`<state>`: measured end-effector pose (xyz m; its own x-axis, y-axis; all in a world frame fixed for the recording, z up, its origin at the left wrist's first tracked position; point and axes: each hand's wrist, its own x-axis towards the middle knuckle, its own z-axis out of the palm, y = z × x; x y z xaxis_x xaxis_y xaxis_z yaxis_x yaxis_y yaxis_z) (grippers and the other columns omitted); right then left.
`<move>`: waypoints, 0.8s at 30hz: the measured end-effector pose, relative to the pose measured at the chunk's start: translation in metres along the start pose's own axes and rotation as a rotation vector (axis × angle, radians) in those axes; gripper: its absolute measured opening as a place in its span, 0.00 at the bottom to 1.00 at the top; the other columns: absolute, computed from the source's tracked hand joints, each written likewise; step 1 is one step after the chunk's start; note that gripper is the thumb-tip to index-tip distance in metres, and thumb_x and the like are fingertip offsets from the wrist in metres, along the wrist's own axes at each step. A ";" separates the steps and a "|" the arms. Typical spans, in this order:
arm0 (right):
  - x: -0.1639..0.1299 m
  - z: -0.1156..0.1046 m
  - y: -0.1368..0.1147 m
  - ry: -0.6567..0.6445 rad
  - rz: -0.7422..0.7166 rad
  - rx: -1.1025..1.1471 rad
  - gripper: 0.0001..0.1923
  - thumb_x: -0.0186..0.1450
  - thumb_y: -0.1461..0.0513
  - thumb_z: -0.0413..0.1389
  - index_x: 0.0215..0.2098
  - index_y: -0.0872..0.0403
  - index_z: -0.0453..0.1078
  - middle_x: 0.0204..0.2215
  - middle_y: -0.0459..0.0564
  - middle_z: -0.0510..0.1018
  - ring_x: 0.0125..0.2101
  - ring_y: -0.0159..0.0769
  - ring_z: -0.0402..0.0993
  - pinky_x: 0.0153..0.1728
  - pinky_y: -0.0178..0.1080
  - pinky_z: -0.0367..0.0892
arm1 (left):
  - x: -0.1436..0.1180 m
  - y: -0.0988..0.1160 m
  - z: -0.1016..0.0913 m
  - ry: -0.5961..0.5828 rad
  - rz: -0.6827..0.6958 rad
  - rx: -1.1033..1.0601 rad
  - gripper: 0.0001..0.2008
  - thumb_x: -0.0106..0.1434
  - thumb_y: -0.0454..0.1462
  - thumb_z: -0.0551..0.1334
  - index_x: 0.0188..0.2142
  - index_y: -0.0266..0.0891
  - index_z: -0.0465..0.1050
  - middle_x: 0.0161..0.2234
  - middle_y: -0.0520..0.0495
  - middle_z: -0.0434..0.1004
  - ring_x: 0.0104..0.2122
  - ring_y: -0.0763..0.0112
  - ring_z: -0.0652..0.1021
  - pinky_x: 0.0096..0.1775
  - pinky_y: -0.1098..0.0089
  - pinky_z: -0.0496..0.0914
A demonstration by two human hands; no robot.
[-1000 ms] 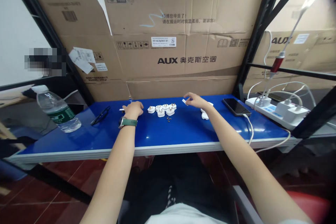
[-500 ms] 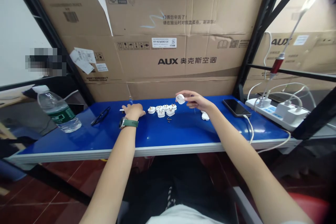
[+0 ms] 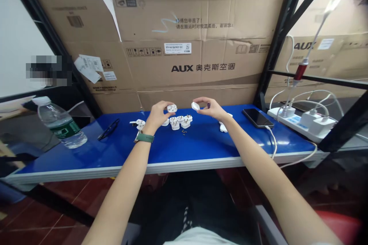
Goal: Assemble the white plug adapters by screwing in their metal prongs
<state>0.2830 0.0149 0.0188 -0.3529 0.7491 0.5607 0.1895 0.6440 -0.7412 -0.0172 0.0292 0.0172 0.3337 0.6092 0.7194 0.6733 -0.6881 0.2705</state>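
Note:
My left hand (image 3: 157,113), with a green watch on the wrist, holds a white plug part (image 3: 171,108) raised above the blue table (image 3: 172,149). My right hand (image 3: 209,108) holds another white plug piece (image 3: 196,105) at about the same height, a short gap apart from the left one. Below and between the hands lies a cluster of white plug parts (image 3: 179,121) with metal pins up. One more white plug part (image 3: 140,124) lies left of the cluster, and small dark screws (image 3: 184,131) lie in front of it.
A water bottle (image 3: 59,122) stands at the left, with black glasses (image 3: 108,129) beside it. White pieces (image 3: 222,127) lie under my right forearm. A phone (image 3: 256,117) on a cable and a power strip (image 3: 301,124) sit at the right. Cardboard boxes (image 3: 198,46) wall the back.
My left hand rose from the table at the left with a white plug part and moved right. My right hand lifted its white piece and brought it left toward the other.

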 end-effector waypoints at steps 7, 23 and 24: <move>-0.001 0.013 0.008 -0.118 -0.117 -0.175 0.23 0.60 0.60 0.65 0.55 0.54 0.76 0.53 0.55 0.80 0.46 0.41 0.76 0.35 0.34 0.67 | -0.007 0.020 0.024 -0.219 0.065 -0.078 0.19 0.60 0.44 0.71 0.49 0.43 0.79 0.48 0.46 0.84 0.47 0.58 0.82 0.51 0.62 0.73; -0.002 0.025 0.006 -0.186 -0.178 -0.219 0.15 0.64 0.54 0.65 0.46 0.53 0.81 0.45 0.53 0.84 0.43 0.41 0.78 0.34 0.35 0.62 | -0.011 0.035 0.031 -0.250 -0.074 -0.263 0.31 0.56 0.47 0.74 0.57 0.43 0.71 0.45 0.47 0.85 0.46 0.58 0.83 0.49 0.64 0.74; -0.001 0.025 0.007 -0.189 -0.180 -0.213 0.16 0.64 0.54 0.65 0.46 0.53 0.81 0.46 0.53 0.84 0.43 0.42 0.78 0.34 0.35 0.62 | -0.011 0.034 0.031 -0.251 -0.074 -0.265 0.31 0.56 0.47 0.74 0.56 0.43 0.72 0.45 0.47 0.85 0.46 0.58 0.83 0.49 0.64 0.74</move>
<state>0.2615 0.0143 0.0034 -0.5583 0.5911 0.5822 0.2887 0.7963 -0.5316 0.0230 0.0112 -0.0015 0.4644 0.7159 0.5213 0.5184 -0.6970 0.4953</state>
